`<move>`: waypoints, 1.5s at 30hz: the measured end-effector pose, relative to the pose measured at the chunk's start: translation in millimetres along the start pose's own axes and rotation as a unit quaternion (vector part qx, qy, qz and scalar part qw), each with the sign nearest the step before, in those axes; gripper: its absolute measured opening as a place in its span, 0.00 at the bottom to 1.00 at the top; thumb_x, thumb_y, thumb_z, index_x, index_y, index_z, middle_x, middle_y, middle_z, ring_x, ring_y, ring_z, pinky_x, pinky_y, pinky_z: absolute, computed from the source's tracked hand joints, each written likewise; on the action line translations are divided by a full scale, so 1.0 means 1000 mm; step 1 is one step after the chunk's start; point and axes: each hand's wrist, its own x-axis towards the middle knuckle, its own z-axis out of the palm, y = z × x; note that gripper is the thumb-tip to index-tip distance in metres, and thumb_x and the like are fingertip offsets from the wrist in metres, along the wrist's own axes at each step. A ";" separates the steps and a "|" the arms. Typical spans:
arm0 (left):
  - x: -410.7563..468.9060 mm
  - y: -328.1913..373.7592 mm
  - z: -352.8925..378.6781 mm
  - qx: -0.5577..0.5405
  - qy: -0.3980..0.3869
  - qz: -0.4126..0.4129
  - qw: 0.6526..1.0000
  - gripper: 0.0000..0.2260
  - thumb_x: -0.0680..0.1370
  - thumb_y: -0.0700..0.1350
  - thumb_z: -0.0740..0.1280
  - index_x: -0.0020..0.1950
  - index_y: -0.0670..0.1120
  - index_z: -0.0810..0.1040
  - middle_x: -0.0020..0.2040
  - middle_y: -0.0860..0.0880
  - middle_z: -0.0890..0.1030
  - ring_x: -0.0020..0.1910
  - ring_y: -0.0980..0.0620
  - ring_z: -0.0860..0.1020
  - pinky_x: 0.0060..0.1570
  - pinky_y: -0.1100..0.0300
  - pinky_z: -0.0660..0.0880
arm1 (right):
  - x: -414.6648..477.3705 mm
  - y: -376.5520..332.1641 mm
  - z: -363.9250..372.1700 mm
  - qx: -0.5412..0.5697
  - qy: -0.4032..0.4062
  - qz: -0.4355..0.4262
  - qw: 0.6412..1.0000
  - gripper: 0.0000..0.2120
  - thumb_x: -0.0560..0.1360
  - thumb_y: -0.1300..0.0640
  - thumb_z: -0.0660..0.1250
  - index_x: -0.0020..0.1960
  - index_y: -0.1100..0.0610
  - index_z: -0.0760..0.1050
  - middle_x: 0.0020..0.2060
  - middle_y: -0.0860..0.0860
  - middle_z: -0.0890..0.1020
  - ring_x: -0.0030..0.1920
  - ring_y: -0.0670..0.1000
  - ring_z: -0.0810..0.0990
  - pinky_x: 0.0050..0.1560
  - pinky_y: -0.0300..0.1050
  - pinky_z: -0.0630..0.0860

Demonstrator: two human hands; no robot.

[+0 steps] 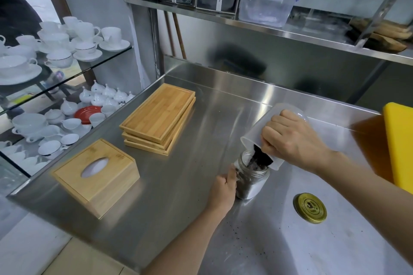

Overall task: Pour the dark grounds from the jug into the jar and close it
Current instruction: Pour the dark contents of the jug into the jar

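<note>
tipping the translucent plastic jug [268,131] with my right hand [295,140], i have its mouth angled down and to the left, right over the open top of the glass jar [251,182]. my right fingers are curled around the jug's side near its rim, gripping it firmly. dark grounds [260,158] are sliding out of the jug's lip into the jar's mouth, and i can see a dark layer already sitting inside the jar against its left side. my left hand [225,187] is wrapped around the jar's left side, fingers closed on the glass, steadying it upright on the steel counter [178,185]. the jar stands near the front right part of the counter, just below the jug.

the gold metal lid [310,208] lies flat on the counter to the right of the jar, apart from it and untouched, so the jar is not closed yet. a few dark specks are scattered on the steel in front of the jar.

further left on the counter sit a stack of bamboo trays [158,118] and, nearer to me, a bamboo tissue box [96,176]. a yellow board [400,145] leans at the right edge. beyond the counter's left side, glass shelves hold white cups and saucers [67,44], and a clear plastic container [266,4] sits on the steel shelf above
</note>
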 end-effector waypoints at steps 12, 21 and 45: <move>0.002 -0.005 0.001 -0.002 -0.010 0.011 1.000 0.29 0.79 0.58 0.52 0.19 0.51 0.64 0.16 0.53 0.64 0.18 0.57 0.60 0.26 0.58 0.57 | 0.000 0.001 0.001 -0.002 0.005 -0.006 1.000 0.13 0.70 0.68 0.61 0.27 0.63 0.69 0.21 0.57 0.70 0.23 0.55 0.67 0.28 0.47 0.65; 0.003 -0.006 0.000 0.000 -0.011 0.014 1.000 0.28 0.78 0.60 0.52 0.19 0.50 0.61 0.16 0.53 0.63 0.18 0.57 0.60 0.24 0.61 0.56 | -0.002 0.000 0.002 0.006 0.003 0.000 1.000 0.13 0.71 0.66 0.62 0.27 0.63 0.69 0.22 0.58 0.71 0.23 0.56 0.67 0.27 0.48 0.69; 0.005 -0.009 0.003 0.002 -0.005 -0.004 1.000 0.28 0.78 0.61 0.52 0.22 0.48 0.69 0.17 0.48 0.66 0.18 0.57 0.63 0.27 0.58 0.60 | -0.006 -0.003 0.003 0.000 -0.018 -0.004 1.000 0.12 0.68 0.69 0.67 0.28 0.64 0.70 0.23 0.57 0.72 0.24 0.56 0.68 0.28 0.49 0.70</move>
